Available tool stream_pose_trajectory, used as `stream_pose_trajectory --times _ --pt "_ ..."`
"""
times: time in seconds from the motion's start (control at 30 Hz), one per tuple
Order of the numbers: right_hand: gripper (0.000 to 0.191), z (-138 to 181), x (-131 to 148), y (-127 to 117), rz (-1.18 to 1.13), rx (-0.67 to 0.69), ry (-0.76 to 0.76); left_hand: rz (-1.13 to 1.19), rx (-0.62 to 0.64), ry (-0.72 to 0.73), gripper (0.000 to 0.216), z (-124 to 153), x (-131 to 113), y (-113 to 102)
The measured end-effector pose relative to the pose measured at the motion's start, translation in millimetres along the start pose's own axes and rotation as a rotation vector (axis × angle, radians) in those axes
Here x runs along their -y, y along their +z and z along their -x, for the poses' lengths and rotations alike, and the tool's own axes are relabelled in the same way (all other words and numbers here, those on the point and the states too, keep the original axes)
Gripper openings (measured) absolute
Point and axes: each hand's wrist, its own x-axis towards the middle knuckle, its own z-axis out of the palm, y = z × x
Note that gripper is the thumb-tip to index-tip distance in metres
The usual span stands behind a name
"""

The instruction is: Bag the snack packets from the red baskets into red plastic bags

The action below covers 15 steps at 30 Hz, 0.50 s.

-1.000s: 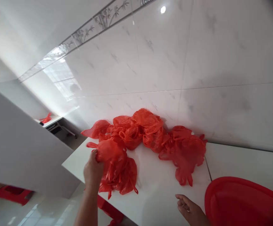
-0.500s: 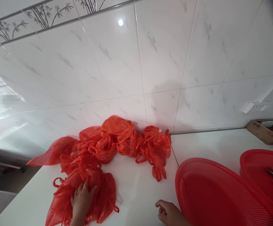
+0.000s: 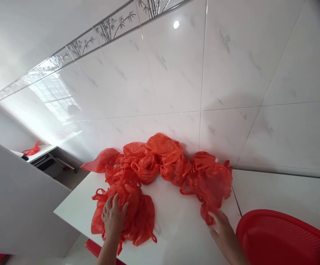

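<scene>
Here, in the head view, the left hand (image 3: pixel 113 219) lies palm-down with fingers spread, its grip open, pressing flat on a crumpled red plastic bag (image 3: pixel 127 209) at the near left edge of the white surface (image 3: pixel 176 228). The right hand (image 3: pixel 222 230) reaches forward from the lower right, fingers extended and loose, grip open, fingertips touching the lower tip of another red plastic bag (image 3: pixel 209 182). Between and behind them, a heap of red bags (image 3: pixel 151 160) rests against the tiled wall (image 3: pixel 176 92). A red mesh tray (image 3: pixel 281 239) sits just right of the right hand. No writing is readable.
</scene>
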Motion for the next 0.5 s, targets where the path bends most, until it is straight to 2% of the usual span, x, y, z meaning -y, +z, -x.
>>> stream_pose_trajectory --times 0.1,0.23,0.33,0.5 --pt "0.050 -29 -3 -7 0.127 -0.070 -0.005 0.056 -0.097 -0.126 0.056 2 1 -10" --pt "0.056 -51 -10 -10 0.277 0.017 0.082 0.124 -0.147 -0.196 0.053 4 5 -15" --pt "0.055 -56 -11 -8 0.204 0.120 0.147 0.132 -0.085 -0.162 0.049 10 2 -14" --pt "0.045 -56 -5 -6 0.072 0.094 0.123 0.203 -0.018 0.002 0.044 27 -23 -7"
